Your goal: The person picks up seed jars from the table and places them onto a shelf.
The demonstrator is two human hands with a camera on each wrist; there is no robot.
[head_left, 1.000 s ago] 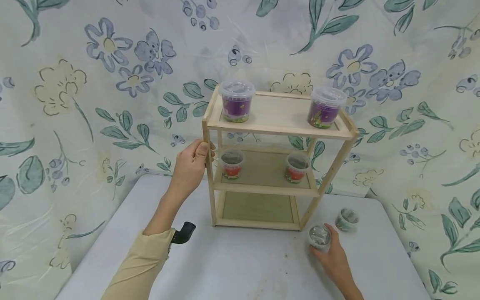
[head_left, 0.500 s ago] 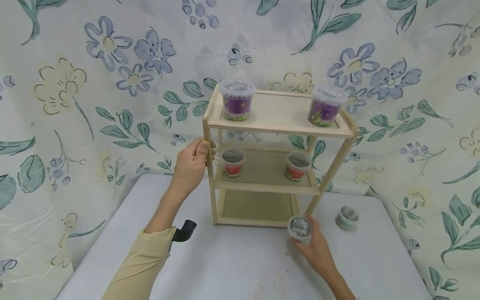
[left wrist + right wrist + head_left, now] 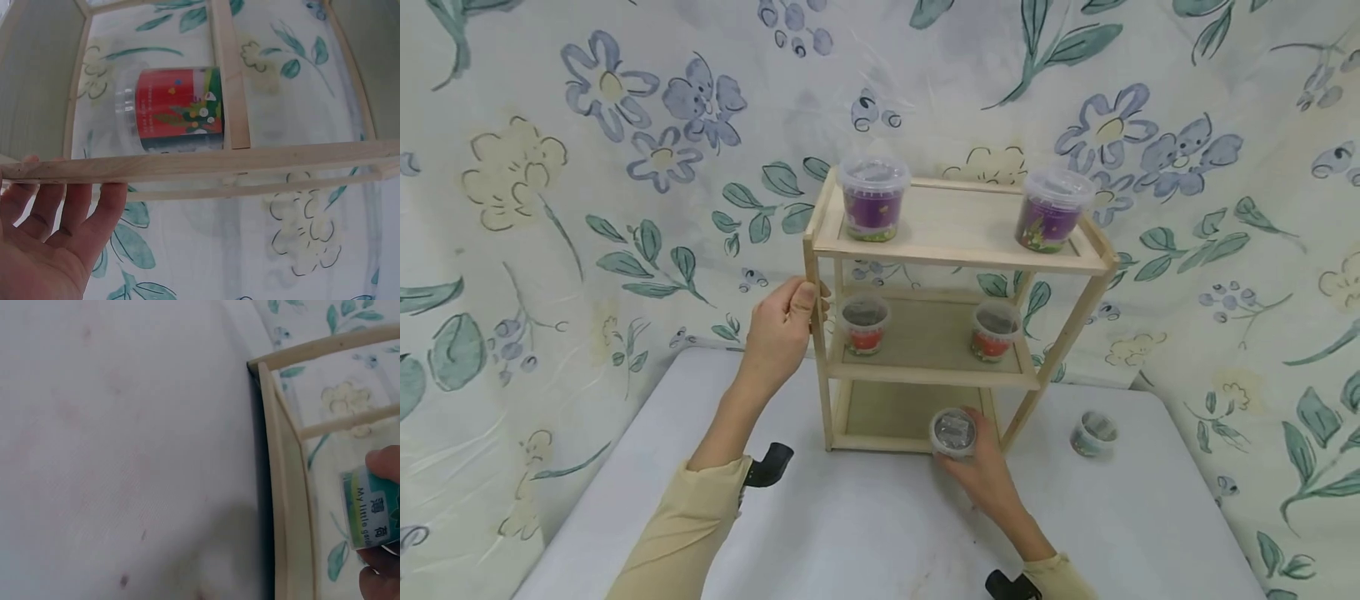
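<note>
My left hand grips the left front post of a three-tier wooden shelf; in the left wrist view its fingers curl behind the post. With my right hand I hold a small clear-lidded plastic cup at the front of the bottom tier. The right wrist view shows a green label with "My little" on this cup, pinched between thumb and fingers. Two red-labelled cups, left and right, stand on the middle tier. Two larger purple tubs, left and right, stand on top.
Another small lidded cup with a greenish label stands on the white table, right of the shelf. A floral sheet hangs behind the table. A black wrist mount is on my left sleeve.
My right hand has carried the small cup leftward from the table at the shelf's right to the front of the bottom tier. The left hand keeps its grip on the post.
</note>
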